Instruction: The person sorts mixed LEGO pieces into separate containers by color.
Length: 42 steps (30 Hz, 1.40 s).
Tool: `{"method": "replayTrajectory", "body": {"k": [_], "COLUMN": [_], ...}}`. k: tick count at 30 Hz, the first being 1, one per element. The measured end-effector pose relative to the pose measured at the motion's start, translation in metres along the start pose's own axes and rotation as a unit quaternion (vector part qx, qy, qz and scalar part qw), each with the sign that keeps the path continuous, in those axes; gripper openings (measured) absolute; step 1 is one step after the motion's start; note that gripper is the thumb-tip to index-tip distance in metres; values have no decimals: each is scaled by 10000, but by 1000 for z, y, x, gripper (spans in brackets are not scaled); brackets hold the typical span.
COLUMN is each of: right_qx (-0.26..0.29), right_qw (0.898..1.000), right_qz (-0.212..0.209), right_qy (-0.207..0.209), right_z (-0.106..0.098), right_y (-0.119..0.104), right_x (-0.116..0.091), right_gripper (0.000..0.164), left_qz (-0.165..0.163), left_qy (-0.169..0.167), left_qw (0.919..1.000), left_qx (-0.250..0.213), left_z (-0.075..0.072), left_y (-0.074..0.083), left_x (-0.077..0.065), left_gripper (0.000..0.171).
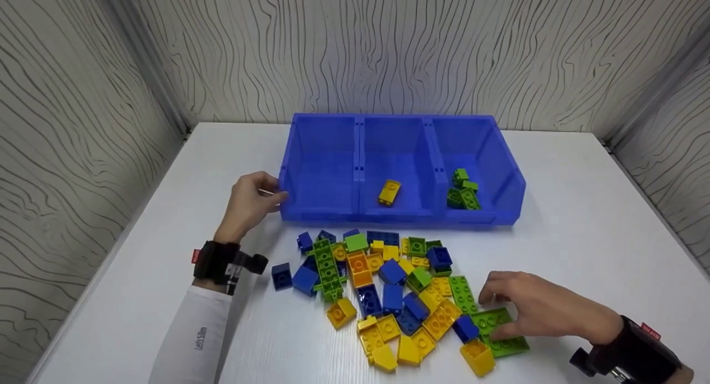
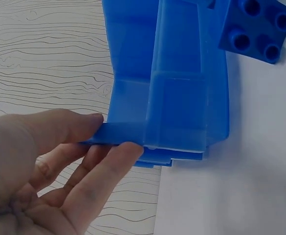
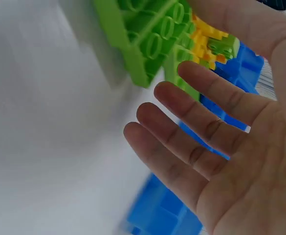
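Note:
My left hand (image 1: 250,202) pinches the left side wall of a blue three-compartment bin (image 1: 355,213), thumb on one face and fingers on the other in the left wrist view. On the right, my right hand (image 1: 546,306) reaches over a large green toy brick (image 1: 509,346) lying hollow side up. Its thumb overlaps that brick in the head view, while the fingers (image 3: 169,132) extend nearly straight and spread in the right wrist view. A smaller green brick (image 1: 463,295) lies just left of the fingertips, and a yellow brick (image 1: 477,359) sits below the thumb.
Loose blue, yellow and green bricks (image 1: 392,298) cover the white table (image 1: 238,339) in front of the bin. One yellow brick (image 1: 389,192) lies in the middle compartment, several green bricks (image 1: 468,198) in the right one. A patterned panel (image 1: 388,51) stands behind.

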State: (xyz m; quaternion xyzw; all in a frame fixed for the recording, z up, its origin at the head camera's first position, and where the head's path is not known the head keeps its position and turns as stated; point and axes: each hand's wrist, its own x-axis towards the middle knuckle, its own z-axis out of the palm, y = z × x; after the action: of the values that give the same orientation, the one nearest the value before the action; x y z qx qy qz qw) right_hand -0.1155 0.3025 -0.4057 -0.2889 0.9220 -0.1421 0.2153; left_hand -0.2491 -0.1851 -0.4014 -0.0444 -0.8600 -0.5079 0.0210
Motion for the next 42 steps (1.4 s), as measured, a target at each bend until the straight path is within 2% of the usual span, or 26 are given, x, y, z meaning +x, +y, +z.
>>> {"method": "replayTrajectory", "body": {"k": [8,13,18,22,25,29,34,38,42], "right_qx": [707,658,296,-168,-664,-1237,-1503,-1579,-1112], "right_qw": [9965,9970,9991,9960,9862,9693,9612,9611,9727], "right_qz": [-136,-249,-303,-286,-281,-194,71,296,498], "right_qy": [-430,-326,95,826,1491,2115,2311,2245,1977], "right_z": [6,2,-22,-52,-74,-99,-115,-117,-112], "right_y": [1,-2,-10,-17,-17,-8,15,35,47], "right_x": [13,13,11,14,21,39,75,102,120], "right_gripper": [29,26,22,21,20,21,20,15,11], "left_qz": [2,-6,-5,58,101,133,123,137,93], "left_qy": [10,4,-6,7,35,38,31,52,-2], "left_qw": [9999,10000,10000,10000,9999,9998,9999,9999,9999], "left_qx": [-100,-82,-71,-51,-78,-121,-71,-22,-73], "left_z": [0,0,0,0,0,0,-2,-1,0], "left_y": [-1,-1,0,-1,-1,-1,0,-1,-1], "left_x": [0,0,-1,-2,-2,-2,-1,0,-1], "left_gripper": [17,17,17,19,19,19,18,17,18]}}
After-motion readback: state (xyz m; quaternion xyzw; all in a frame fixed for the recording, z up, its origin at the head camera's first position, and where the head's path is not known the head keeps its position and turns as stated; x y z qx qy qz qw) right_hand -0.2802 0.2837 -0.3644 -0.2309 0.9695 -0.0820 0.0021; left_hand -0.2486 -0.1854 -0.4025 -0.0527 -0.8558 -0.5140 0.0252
